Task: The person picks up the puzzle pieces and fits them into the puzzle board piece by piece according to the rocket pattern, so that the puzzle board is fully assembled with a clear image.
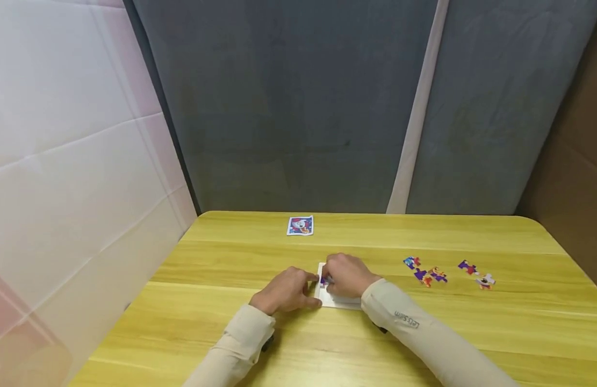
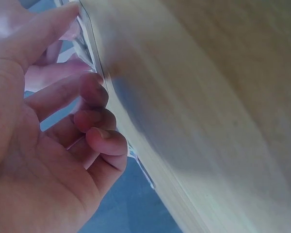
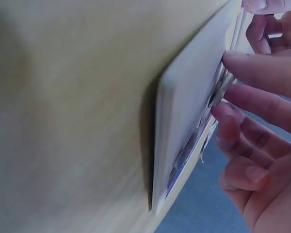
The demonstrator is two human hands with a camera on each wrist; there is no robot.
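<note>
Hands pinch white puzzle tray (picture mostly hidden), both fingers curled.

Yellow table: card, board, loose pieces.

Hands: two, a left hand and a right hand
Puzzle trays: one white tray under the hands
Picture cards: one card near the table's far edge
Loose puzzle pieces: roughly five, though some overlap and blur together
Tables: one yellow table
</note>
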